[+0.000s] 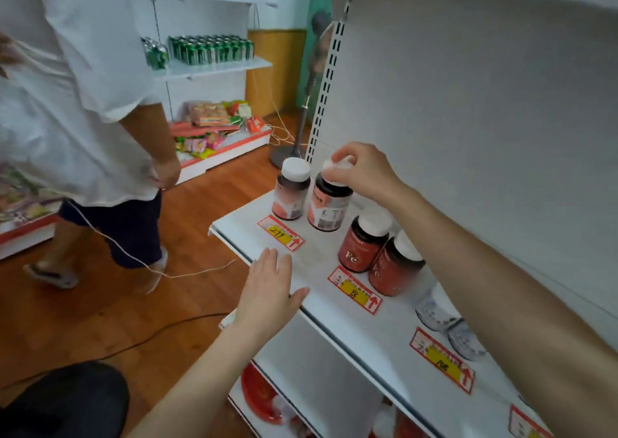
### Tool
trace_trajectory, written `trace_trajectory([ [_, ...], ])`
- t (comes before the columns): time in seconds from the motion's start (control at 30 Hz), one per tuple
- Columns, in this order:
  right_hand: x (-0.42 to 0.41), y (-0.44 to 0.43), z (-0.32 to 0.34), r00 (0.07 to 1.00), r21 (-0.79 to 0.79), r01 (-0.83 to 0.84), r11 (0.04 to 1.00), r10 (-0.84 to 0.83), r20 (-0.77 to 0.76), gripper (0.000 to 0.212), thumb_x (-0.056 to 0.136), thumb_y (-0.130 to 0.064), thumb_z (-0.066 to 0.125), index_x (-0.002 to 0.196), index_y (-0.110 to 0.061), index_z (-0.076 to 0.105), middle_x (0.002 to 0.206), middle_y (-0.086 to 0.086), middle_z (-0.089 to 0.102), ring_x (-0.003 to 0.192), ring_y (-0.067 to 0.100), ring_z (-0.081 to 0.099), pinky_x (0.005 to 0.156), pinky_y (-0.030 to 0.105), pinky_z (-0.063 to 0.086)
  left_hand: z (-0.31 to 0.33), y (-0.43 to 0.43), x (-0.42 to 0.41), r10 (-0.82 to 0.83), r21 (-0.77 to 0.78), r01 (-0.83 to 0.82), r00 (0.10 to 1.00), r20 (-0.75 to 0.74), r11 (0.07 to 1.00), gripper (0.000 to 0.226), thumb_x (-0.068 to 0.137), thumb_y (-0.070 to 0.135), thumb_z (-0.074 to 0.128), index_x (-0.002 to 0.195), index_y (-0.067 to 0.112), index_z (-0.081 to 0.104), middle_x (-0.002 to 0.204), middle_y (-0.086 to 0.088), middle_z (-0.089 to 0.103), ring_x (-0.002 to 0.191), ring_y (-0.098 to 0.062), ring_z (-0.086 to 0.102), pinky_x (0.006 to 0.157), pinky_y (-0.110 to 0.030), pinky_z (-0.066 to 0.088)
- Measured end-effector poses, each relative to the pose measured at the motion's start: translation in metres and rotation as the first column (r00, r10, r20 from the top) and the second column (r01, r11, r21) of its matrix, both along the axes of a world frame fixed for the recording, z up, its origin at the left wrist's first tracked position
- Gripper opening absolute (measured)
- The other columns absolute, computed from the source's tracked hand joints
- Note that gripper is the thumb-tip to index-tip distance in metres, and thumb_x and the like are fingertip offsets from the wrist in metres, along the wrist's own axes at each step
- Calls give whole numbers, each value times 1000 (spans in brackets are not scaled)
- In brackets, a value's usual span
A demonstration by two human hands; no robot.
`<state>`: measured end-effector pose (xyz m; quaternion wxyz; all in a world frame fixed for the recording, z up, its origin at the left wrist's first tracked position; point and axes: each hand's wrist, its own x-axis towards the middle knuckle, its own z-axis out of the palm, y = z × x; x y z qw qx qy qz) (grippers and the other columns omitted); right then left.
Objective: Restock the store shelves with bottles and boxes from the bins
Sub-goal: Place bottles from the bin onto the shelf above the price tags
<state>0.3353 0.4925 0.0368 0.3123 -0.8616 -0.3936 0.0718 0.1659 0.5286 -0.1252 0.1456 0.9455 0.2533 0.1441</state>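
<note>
At the shelf's [321, 260] far left, the right hand [361, 173] grips a dark bottle [329, 203] by its cap [331, 167]; swinging, it might topple the neighbouring bottle [291, 190]. The left hand [271, 290] lies flat, fingers straight.

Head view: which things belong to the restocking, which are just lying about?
Job: dark white-capped bottle gripped by right hand; matching bottle beside it; two red Fe bottles; white metal shelf; left hand, open, at shelf edge.
Not job: green cans on far shelf; snack packets; white floor cord; bystander in white shirt.
</note>
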Motion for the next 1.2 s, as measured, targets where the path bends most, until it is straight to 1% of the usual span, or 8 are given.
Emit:
trace_trajectory([
  [0.13, 4, 15, -18, 998, -73, 63, 995, -64, -6, 38, 79, -28, 68, 113, -13, 59, 125, 7, 53, 115, 21, 50, 82, 25, 37, -16, 4, 1, -25, 46, 30, 993, -115, 998, 54, 79, 47, 57, 105, 1, 65, 112, -27, 61, 109, -44, 57, 88, -51, 47],
  [0.2, 2, 20, -27, 996, -92, 84, 992, -85, -10, 37, 80, -27, 67, 114, -14, 58, 125, 7, 54, 115, 20, 49, 81, 24, 36, -18, 4, 1, -24, 42, 30, 990, -136, 999, 56, 79, 48, 46, 101, 1, 68, 109, -27, 63, 106, -43, 59, 85, -51, 49],
  [0.37, 0, 30, -41, 991, -98, 125, 987, -129, -31, 37, 81, -26, 66, 115, -13, 57, 124, 7, 54, 114, 20, 50, 79, 24, 36, -18, 4, 2, -57, 22, 62, 987, -153, 998, 58, 82, 47, 39, 103, 1, 67, 110, -26, 63, 108, -42, 57, 88, -51, 48],
  [0.7, -4, 32, -48, 985, -63, 169, 984, -170, -6, 36, 85, -26, 62, 117, -11, 54, 126, 7, 53, 116, 20, 48, 80, 24, 34, -23, 8, 0, -60, 65, 69, 990, -131, 996, 63, 85, 49, 30, 108, 3, 66, 115, -24, 62, 113, -39, 55, 93, -48, 46],
  [0.83, -6, 29, -48, 987, -103, 160, 982, -160, 5, 40, 85, -26, 62, 120, -11, 51, 127, 8, 51, 115, 21, 47, 79, 23, 33, -26, 6, -1, -42, 107, 52, 995, -88, 993, 63, 87, 49, 29, 110, 4, 66, 116, -23, 62, 115, -39, 55, 94, -48, 44],
  [0.97, -10, 24, -46, 989, -143, 142, 979, -134, 62, 47, 86, -30, 61, 127, -11, 47, 132, 9, 49, 119, 22, 46, 84, 24, 35, -32, 5, -1, -46, 134, 53, 997, -56, 990, 63, 88, 49, 29, 112, 2, 64, 119, -24, 60, 117, -39, 53, 95, -48, 44],
  [1.07, -16, 3, -38, 980, -35, 162, 986, -157, 122, 45, 91, -28, 54, 131, -10, 46, 137, 6, 48, 126, 19, 44, 97, 24, 33, -34, 7, -1, -68, 137, 78, 995, -79, 987, 64, 88, 48, 30, 113, 1, 64, 119, -26, 59, 116, -40, 54, 92, -49, 45],
  [1.2, -29, -56, -25, 966, 53, 197, 979, -203, 157, 33, 92, -21, 53, 123, -9, 56, 129, 5, 57, 120, 16, 51, 91, 14, 32, -25, -3, -8, -107, 44, 109, 993, -46, 993, 59, 92, 43, 35, 114, -6, 60, 125, -30, 54, 121, -43, 48, 95, -55, 41],
])
